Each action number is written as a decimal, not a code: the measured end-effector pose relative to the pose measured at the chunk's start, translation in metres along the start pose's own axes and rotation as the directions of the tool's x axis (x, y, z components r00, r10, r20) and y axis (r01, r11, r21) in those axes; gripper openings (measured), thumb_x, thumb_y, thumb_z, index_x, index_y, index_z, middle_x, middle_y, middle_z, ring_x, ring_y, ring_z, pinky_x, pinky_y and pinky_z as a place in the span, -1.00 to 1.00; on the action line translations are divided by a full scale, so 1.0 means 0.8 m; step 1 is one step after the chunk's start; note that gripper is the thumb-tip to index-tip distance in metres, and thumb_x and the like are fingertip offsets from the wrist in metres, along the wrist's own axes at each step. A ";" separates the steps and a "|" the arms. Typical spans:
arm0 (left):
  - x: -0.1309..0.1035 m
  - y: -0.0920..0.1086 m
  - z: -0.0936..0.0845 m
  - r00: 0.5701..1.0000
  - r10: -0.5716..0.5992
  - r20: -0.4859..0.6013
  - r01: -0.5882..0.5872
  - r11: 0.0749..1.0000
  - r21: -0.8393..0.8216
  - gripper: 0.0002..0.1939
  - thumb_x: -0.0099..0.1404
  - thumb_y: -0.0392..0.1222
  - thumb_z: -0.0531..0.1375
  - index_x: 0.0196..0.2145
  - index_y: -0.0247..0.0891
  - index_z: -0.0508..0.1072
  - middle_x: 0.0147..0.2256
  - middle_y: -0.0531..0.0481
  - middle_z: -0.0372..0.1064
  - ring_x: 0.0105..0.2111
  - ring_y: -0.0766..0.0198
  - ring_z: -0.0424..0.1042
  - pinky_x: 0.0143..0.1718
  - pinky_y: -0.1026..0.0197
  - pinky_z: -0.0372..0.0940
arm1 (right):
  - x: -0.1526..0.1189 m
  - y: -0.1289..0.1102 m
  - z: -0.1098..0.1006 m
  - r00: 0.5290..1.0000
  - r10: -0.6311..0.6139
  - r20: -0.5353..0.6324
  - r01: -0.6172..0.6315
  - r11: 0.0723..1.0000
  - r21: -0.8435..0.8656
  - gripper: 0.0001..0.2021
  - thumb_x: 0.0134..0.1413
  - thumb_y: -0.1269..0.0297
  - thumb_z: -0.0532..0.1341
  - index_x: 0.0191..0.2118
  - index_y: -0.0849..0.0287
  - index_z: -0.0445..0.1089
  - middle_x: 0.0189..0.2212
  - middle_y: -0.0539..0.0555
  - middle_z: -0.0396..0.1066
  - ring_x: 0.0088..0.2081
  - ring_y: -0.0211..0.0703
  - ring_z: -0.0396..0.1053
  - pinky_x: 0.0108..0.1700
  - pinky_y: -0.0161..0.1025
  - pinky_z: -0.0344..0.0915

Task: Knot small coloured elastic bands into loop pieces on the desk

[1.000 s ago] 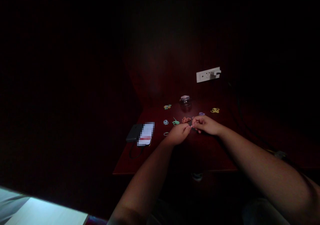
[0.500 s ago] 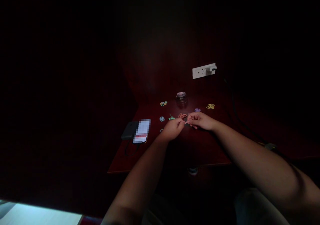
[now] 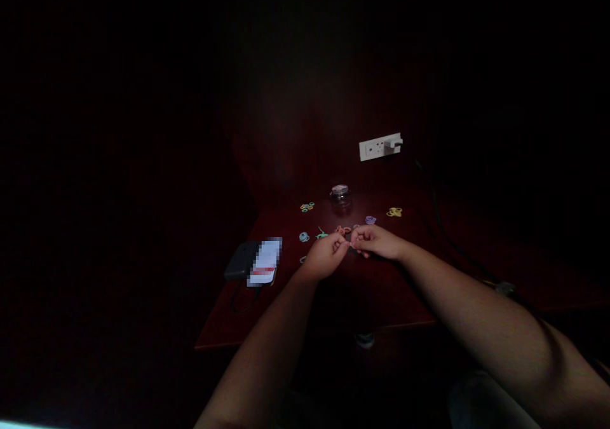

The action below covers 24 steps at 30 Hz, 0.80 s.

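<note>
My left hand (image 3: 326, 256) and right hand (image 3: 376, 242) nearly meeting, both pinching a pink bit (image 3: 349, 245) too small to make out, between my fingertips above the table (image 3: 381, 299), orange bands (image 3: 341, 230) just beyond, jar (image 3: 340, 201) farther back.

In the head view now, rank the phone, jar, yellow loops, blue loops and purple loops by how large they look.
1. Phone
2. Jar
3. Yellow loops
Blue loops and purple loops are smallest, too alike to rank.

A dim indoor nook, home or office unclear, shown by a dark reddish counter (image 3: 391, 303) against a wall (image 3: 305, 156) bearing a white socket plate (image 3: 368, 150) and plugged-in adapter (image 3: 393, 143).
</note>
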State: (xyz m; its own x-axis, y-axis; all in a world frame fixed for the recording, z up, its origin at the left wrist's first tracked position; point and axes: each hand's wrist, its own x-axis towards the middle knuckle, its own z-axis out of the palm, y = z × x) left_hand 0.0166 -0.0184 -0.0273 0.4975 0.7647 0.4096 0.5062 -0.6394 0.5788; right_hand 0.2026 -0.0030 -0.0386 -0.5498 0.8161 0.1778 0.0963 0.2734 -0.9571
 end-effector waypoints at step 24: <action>-0.001 -0.001 -0.003 0.998 -0.050 -0.035 0.044 0.985 -0.168 -0.84 0.13 -0.17 0.15 -0.40 -0.34 0.38 -0.47 0.01 0.34 -0.48 0.41 0.27 -0.42 0.34 0.20 | 0.002 0.001 0.000 0.999 0.025 -0.031 -0.025 1.000 0.011 -0.80 -0.13 0.22 0.22 -0.46 0.25 0.24 -0.67 -0.11 0.24 -0.69 -0.43 0.16 -0.63 -0.44 0.09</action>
State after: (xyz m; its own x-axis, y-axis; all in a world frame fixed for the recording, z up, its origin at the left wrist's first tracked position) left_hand 0.0144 -0.0181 -0.0261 0.4468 0.7981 0.4043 0.4014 -0.5827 0.7066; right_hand 0.2018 -0.0016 -0.0393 -0.5211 0.8382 0.1609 0.1009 0.2477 -0.9636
